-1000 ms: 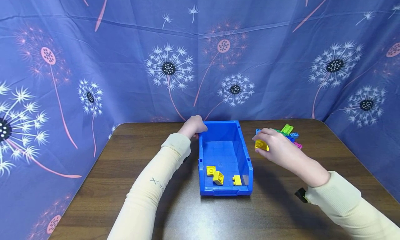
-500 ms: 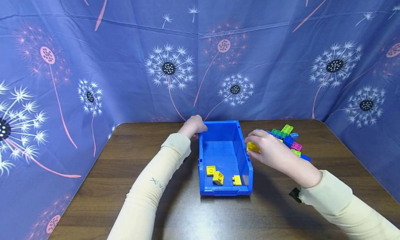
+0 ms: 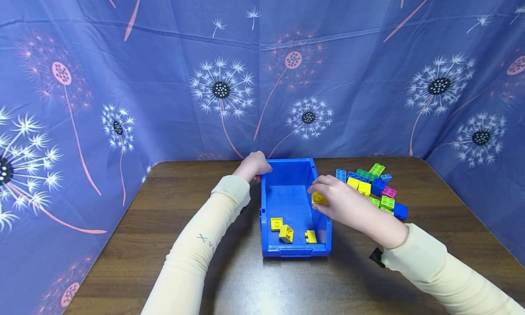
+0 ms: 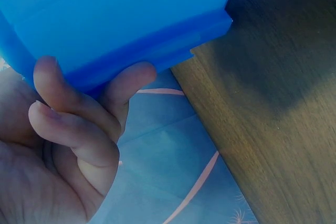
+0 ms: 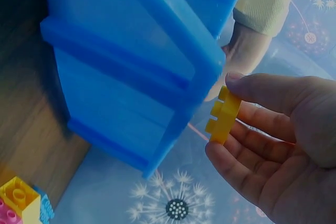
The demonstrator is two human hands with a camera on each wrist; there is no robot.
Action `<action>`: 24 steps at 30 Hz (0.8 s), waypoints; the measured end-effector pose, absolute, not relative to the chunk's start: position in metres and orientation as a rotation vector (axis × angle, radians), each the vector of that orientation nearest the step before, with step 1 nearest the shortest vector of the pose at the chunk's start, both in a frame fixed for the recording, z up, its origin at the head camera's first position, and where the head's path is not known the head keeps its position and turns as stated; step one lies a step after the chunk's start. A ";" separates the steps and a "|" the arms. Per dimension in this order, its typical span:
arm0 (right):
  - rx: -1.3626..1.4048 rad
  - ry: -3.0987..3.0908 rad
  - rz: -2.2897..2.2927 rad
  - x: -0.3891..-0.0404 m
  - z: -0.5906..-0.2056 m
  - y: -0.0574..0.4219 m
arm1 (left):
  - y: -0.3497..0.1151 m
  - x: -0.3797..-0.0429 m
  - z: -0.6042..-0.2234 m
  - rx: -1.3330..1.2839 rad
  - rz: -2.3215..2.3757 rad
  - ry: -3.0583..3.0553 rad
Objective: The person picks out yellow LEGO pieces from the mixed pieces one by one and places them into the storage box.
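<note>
A blue plastic bin (image 3: 287, 196) stands in the middle of the table with its low front toward me. My left hand (image 3: 253, 166) grips the bin's far left rim; the left wrist view shows its fingers (image 4: 79, 108) curled at the blue edge. Between thumb and fingertips my right hand (image 3: 338, 200) pinches a yellow toy brick (image 3: 318, 198), over the bin's right wall. In the right wrist view that brick (image 5: 224, 115) has its studs toward the bin. Inside near the front lie three yellow bricks: one flat on the left (image 3: 276, 224), one tilted (image 3: 286, 234), one on its side (image 3: 311, 236).
Right of the bin lies a loose pile of bricks: yellow ones (image 3: 364, 188), a dark blue one (image 3: 378, 186), a pink one (image 3: 388, 192), several green ones (image 3: 376, 169) and light blue ones (image 3: 341, 174). A patterned blue cloth (image 3: 262, 78) hangs behind the wooden table (image 3: 197, 196).
My right hand has moved left from beside the pile to over the bin's right wall, carrying the yellow brick. More of the pile shows. The left hand and bin have stayed put.
</note>
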State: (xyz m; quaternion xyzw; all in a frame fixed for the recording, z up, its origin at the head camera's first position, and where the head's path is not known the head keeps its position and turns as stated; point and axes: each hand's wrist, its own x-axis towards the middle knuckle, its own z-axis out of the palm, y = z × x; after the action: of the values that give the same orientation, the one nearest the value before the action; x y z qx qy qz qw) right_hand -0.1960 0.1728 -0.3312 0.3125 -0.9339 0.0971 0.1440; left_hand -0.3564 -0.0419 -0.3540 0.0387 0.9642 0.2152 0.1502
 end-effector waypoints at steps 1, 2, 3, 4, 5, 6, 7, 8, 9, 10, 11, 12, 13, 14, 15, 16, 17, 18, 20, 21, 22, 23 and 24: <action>0.906 -2.695 0.279 -0.195 -0.332 0.172 | -0.042 -0.356 -0.354 0.108 0.622 2.767; 0.912 -2.699 0.279 -0.195 -0.332 0.170 | -0.042 -0.356 -0.354 0.104 0.625 2.765; 0.917 -2.704 0.283 -0.195 -0.333 0.169 | -0.042 -0.356 -0.355 0.100 0.629 2.761; 0.919 -2.711 0.285 -0.194 -0.334 0.168 | -0.041 -0.356 -0.355 0.097 0.634 2.759; 0.920 -2.717 0.288 -0.194 -0.334 0.167 | -0.041 -0.356 -0.355 0.094 0.637 2.758; 0.925 -2.721 0.294 -0.194 -0.335 0.166 | -0.041 -0.356 -0.355 0.092 0.638 2.758; 0.928 -2.726 0.297 -0.194 -0.336 0.165 | -0.041 -0.356 -0.355 0.091 0.640 2.758; 0.932 -2.730 0.301 -0.193 -0.336 0.164 | -0.041 -0.357 -0.355 0.090 0.640 2.759; 0.935 -2.732 0.303 -0.193 -0.337 0.162 | -0.041 -0.357 -0.355 0.090 0.640 2.759; 0.939 -2.734 0.305 -0.193 -0.338 0.161 | -0.041 -0.357 -0.355 0.091 0.638 2.761; 0.944 -2.734 0.305 -0.193 -0.339 0.160 | -0.042 -0.357 -0.355 0.093 0.635 2.762; 0.949 -2.735 0.303 -0.192 -0.339 0.159 | -0.042 -0.357 -0.355 0.094 0.632 2.763; 0.955 -2.738 0.303 -0.192 -0.340 0.158 | -0.042 -0.357 -0.355 0.095 0.629 2.764; 0.962 -2.740 0.303 -0.192 -0.341 0.157 | -0.042 -0.358 -0.355 0.097 0.625 2.765; 0.969 -2.743 0.304 -0.192 -0.341 0.156 | -0.042 -0.358 -0.355 0.098 0.622 2.767; 0.976 -2.745 0.309 -0.192 -0.342 0.155 | -0.042 -0.358 -0.355 0.100 0.620 2.768; 0.985 -2.746 0.312 -0.191 -0.343 0.154 | -0.042 -0.358 -0.355 0.103 0.616 2.771; 0.995 -2.746 0.316 -0.191 -0.343 0.153 | -0.042 -0.358 -0.355 0.106 0.613 2.774; 1.010 -2.750 0.333 -0.190 -0.344 0.151 | -0.042 -0.358 -0.355 0.114 0.607 2.780; 1.018 -2.753 0.342 -0.190 -0.345 0.150 | -0.042 -0.358 -0.355 0.117 0.606 2.782; 1.023 -2.757 0.348 -0.190 -0.346 0.150 | -0.043 -0.357 -0.354 0.121 0.604 2.785; 1.028 -2.762 0.352 -0.190 -0.347 0.149 | -0.043 -0.357 -0.354 0.123 0.601 2.787; 1.034 -2.769 0.359 -0.189 -0.348 0.148 | -0.043 -0.357 -0.354 0.124 0.601 2.788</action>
State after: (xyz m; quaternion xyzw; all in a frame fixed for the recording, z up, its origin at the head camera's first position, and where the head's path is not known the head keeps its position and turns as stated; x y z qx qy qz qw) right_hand -0.1894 0.1484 -0.3475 0.3462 -0.9268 0.1203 0.0820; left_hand -0.3571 -0.0426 -0.3541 0.0431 0.9666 0.2084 0.1431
